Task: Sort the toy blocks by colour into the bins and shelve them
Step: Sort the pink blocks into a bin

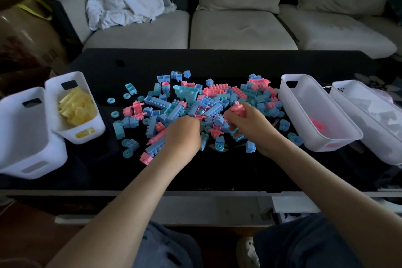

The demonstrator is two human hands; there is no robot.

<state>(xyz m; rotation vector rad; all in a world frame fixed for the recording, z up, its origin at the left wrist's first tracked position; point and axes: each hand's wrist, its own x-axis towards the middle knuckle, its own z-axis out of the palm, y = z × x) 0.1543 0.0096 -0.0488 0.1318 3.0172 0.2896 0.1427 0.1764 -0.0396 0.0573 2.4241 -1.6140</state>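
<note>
A heap of blue, teal and pink toy blocks [195, 102] covers the middle of the black table [217, 169]. My right hand [250, 124] is in the heap's near right part and grips pink blocks [237, 107] in its curled fingers. My left hand [182, 135] lies knuckles-up on the heap's near edge with its fingertips buried among the blocks; what they hold is hidden. One white bin [65, 128] on the left holds yellow blocks [77, 106]. A white bin [289, 102] on the right has a few pink blocks [316, 125] inside.
An empty white bin [26, 159] stands at the far left beside the yellow one. Another white bin [348, 98] at the far right holds white blocks. A pale sofa [239, 28] with crumpled white cloth [121, 0] runs behind the table. My knees sit below the table's near edge.
</note>
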